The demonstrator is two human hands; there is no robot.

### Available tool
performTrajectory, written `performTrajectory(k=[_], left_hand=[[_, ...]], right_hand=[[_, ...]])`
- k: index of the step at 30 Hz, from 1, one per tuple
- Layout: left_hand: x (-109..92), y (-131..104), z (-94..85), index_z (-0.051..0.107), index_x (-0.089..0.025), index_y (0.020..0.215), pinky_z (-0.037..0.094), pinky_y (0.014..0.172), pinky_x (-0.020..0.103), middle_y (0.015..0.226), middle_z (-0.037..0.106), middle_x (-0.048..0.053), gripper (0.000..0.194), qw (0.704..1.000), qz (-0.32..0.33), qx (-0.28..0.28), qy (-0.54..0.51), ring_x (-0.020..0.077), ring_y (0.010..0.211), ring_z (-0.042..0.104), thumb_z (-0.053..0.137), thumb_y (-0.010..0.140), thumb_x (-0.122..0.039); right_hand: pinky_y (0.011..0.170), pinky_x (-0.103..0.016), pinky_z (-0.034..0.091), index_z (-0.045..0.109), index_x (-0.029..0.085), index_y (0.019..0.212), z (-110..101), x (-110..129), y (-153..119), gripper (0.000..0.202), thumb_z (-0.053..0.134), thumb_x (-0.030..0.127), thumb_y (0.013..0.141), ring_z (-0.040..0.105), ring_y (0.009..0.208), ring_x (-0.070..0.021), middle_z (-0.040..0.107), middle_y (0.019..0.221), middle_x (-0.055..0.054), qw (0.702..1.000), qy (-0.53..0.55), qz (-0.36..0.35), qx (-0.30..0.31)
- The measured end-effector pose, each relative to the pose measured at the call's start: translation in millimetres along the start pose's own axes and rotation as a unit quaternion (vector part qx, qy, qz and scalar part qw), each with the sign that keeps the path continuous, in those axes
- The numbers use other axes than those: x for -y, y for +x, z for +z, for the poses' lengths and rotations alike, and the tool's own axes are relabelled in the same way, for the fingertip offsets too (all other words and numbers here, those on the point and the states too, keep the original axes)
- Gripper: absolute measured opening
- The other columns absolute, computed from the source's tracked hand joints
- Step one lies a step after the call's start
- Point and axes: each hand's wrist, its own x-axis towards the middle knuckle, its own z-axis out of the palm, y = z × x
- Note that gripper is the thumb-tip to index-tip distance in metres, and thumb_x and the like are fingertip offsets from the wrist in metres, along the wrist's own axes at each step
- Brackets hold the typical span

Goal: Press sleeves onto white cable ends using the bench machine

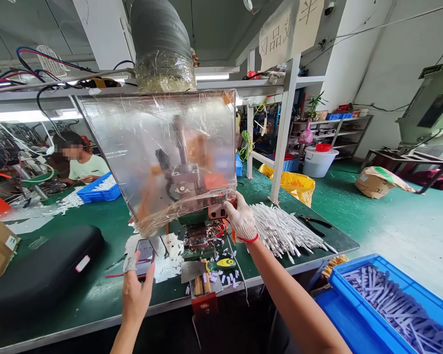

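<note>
My left hand [136, 282], with covered fingertips, has its thumb and fingers apart around the lower part of a dark phone-like device [145, 253] on the green table. My right hand [240, 216], in a white glove with a red cuff, is closed at the lower right corner of a clear plastic-wrapped cover [162, 147]. Behind that cover stands a metal press [186, 177]. Below it, a scraper with a yellow-green handle [223, 264] lies among small purple pieces. A pile of white strips [284, 231] is right of my gloved hand.
A black case [44, 265] lies at the left. Black-handled pliers [315, 223] rest by the strips. A blue crate [376, 305] of purple strips stands lower right. Across the table a person [84, 162] sits by a blue tray [101, 189]. A white post [282, 128] rises behind the strips.
</note>
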Motion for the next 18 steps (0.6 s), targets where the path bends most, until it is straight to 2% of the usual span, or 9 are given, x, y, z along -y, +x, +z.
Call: performTrajectory(k=[4,6,8,12,18], left_hand=[[44,-22,3.5,0.048,-0.005,0.142,0.041,0.108,0.057,0.135,0.058,0.027,0.081,0.991,0.052,-0.060,0.109,0.0424,0.130,0.051,0.045,0.089,-0.066],[65,-37,7.7,0.048,0.001,0.140,0.040,0.108,0.060,0.132,0.058,0.032,0.081,0.982,0.079,-0.085,0.146,0.0446,0.128,0.052,0.042,0.092,-0.064],[78,-50,12.2,0.046,-0.003,0.143,0.040,0.108,0.059,0.132,0.060,0.029,0.072,0.977,0.094,-0.095,0.163,0.0422,0.126,0.055,0.043,0.095,-0.056],[77,-67,20.0,0.041,-0.015,0.150,0.040,0.108,0.059,0.138,0.059,0.024,0.064,0.966,0.094,-0.166,0.177,0.0401,0.128,0.055,0.047,0.096,-0.048],[65,-69,28.0,0.041,-0.019,0.151,0.040,0.108,0.059,0.140,0.059,0.021,0.059,0.954,0.092,-0.225,0.176,0.0388,0.130,0.055,0.051,0.096,-0.039]], right_hand=[[0.090,-0.038,0.047,0.051,0.030,0.143,1,-2,1,0.057,0.052,0.049,0.089,0.064,0.105,-0.0267,0.068,0.121,-0.004,1.000,0.005,-0.012,-0.009],[0.090,-0.038,0.047,0.052,0.030,0.142,2,-4,2,0.056,0.052,0.048,0.089,0.064,0.106,-0.0268,0.069,0.121,-0.004,1.000,0.012,-0.022,-0.010],[0.091,-0.039,0.047,0.052,0.030,0.142,2,-5,2,0.055,0.052,0.048,0.090,0.064,0.106,-0.0269,0.068,0.121,-0.004,1.000,0.015,-0.024,-0.007],[0.092,-0.039,0.047,0.050,0.031,0.143,4,-7,2,0.056,0.052,0.050,0.090,0.064,0.107,-0.0263,0.067,0.122,-0.004,1.000,0.016,-0.019,-0.009],[0.091,-0.039,0.048,0.049,0.033,0.144,6,-5,1,0.058,0.051,0.052,0.090,0.065,0.106,-0.0268,0.068,0.120,-0.004,1.000,0.018,0.005,-0.008]])
